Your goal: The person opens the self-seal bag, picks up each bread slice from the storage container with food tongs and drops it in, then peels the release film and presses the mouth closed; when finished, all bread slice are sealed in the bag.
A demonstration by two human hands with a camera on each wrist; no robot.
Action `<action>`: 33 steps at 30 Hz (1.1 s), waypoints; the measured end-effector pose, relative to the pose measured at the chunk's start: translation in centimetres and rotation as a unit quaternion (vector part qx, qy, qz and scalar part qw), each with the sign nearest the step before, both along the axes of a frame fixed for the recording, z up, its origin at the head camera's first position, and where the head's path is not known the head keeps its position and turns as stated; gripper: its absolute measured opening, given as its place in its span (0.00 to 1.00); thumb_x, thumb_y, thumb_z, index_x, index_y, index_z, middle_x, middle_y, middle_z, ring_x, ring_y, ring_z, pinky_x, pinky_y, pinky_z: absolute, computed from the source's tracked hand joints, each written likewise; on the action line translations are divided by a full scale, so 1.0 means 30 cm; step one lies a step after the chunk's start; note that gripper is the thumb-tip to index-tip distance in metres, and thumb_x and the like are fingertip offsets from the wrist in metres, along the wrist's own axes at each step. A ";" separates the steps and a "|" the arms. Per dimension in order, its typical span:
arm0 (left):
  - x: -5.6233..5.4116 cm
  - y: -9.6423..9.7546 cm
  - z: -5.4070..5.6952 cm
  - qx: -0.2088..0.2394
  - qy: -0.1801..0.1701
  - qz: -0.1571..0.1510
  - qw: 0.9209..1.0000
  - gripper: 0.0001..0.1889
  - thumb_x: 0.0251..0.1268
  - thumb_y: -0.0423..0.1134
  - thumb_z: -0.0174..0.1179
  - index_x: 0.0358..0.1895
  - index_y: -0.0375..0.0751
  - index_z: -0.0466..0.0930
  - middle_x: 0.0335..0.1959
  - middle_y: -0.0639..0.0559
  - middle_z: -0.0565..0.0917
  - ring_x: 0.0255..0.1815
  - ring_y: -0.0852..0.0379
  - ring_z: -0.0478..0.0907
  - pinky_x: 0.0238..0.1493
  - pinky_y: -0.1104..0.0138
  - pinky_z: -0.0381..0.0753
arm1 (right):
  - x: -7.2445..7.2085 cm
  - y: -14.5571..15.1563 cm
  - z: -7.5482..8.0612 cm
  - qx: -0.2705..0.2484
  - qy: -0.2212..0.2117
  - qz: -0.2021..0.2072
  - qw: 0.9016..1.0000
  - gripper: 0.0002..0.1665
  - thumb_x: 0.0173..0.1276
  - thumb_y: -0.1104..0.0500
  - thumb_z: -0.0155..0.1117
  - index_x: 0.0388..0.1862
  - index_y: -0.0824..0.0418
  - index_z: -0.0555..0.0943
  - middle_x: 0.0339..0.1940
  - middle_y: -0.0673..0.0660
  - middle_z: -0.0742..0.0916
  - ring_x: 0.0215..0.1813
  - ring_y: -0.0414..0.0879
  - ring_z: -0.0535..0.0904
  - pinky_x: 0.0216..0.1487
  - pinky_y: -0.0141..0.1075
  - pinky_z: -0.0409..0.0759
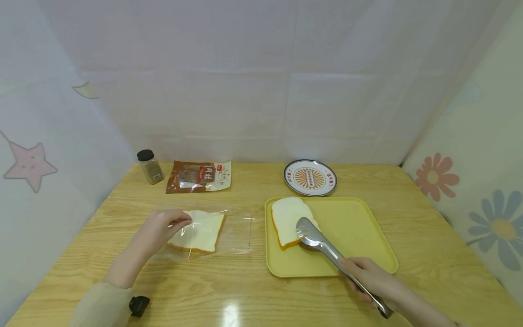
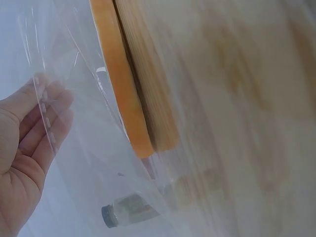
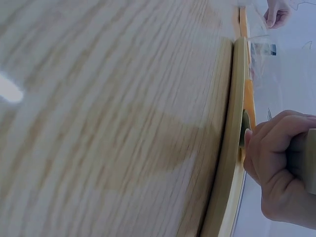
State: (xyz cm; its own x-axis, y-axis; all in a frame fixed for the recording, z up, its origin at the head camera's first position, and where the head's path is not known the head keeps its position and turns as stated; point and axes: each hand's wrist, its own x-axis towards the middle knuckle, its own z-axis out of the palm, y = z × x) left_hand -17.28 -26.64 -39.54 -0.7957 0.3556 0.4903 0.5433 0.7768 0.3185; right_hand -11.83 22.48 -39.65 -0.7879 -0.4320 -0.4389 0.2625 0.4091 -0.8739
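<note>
With fingertips and thumb together, my left hand (image 1: 161, 229) pinches the upper layer of a clear plastic bag (image 1: 239, 231). Through the film shows a slice of bread (image 1: 208, 229) with an orange crust, flat on the table. The left wrist view has the bag's film (image 2: 89, 143) stretched across the hand. My right hand (image 1: 369, 278) grips metal tongs (image 1: 327, 249) around the handles. Their head lies over the right front part of a second slice of bread (image 1: 287, 218), at the left of a yellow tray (image 1: 355, 231); the lower jaw is hidden.
Behind the bag lie a brown and cream packet (image 1: 194, 177) and a jar with a black lid (image 1: 151, 168). A patterned round plate (image 1: 310, 178) stands just behind the tray. Cloth walls (image 1: 245, 91) enclose the back and sides of the wooden table (image 1: 204, 286).
</note>
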 end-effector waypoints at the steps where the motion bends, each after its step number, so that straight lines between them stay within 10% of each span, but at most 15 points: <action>1: 0.000 0.001 0.000 0.000 0.002 -0.001 1.000 0.02 0.54 0.32 0.66 0.31 0.43 0.86 0.29 0.55 0.86 0.29 0.63 0.82 0.30 0.71 0.83 | -0.003 -0.007 -0.001 0.002 0.002 -0.002 1.000 0.32 0.74 0.40 0.43 0.46 0.71 0.71 0.18 0.49 0.75 0.11 0.34 0.64 0.10 0.24 0.64; 33: -0.008 -0.009 -0.013 -0.003 -0.004 0.003 1.000 0.04 0.53 0.31 0.67 0.31 0.44 0.86 0.28 0.54 0.87 0.29 0.64 0.81 0.30 0.71 0.83 | -0.055 -0.088 -0.019 -0.005 0.027 -0.017 0.999 0.33 0.74 0.40 0.44 0.48 0.73 0.70 0.18 0.49 0.74 0.10 0.33 0.63 0.09 0.23 0.64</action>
State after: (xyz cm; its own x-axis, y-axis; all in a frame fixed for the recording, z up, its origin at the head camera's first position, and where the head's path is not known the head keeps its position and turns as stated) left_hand -17.51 -26.90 -39.92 -0.8016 0.3532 0.4824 0.5358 0.7824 0.3175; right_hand -13.47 19.83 -40.22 -0.8240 -0.4092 -0.3918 0.2286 0.3926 -0.8908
